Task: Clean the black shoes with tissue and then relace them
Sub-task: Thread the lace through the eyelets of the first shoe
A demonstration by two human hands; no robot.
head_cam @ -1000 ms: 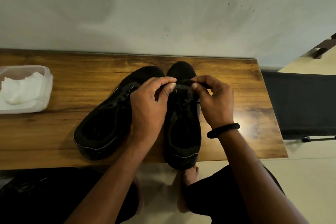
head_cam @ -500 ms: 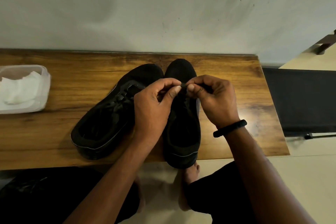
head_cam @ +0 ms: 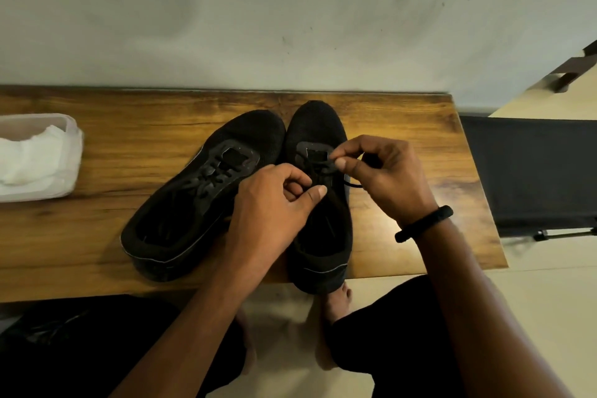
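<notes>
The lace (head_cam: 352,184) is the one to watch: thin, black, limp, almost weightless, and I judge it will slip through the fingers unless it is taken near its stiffer tip. It crosses the upper eyelets of the shoe (head_cam: 318,213), which sits toe to the wall at the table's near edge, heel just over the lip. My right hand (head_cam: 384,178) pinches the lace between thumb and forefinger above those eyelets, with a loose end trailing off the shoe's side below. My left hand (head_cam: 274,207) is curled over the middle of the lacing, thumb against forefinger. It looks to be nipping the other run of lace, though black on black makes that hard to confirm. The shoe itself looks soft and light and is likely to shift under a tug, so it wants steadying. Touching it on the left lies the second shoe (head_cam: 193,203), angled, its laces in. Well apart on the table (head_cam: 129,145) sits a tub of tissue (head_cam: 38,158). A dark chair (head_cam: 529,171) stands beyond the right end. Nothing blocks the hands, and only the second shoe crowds in beneath my left wrist.
</notes>
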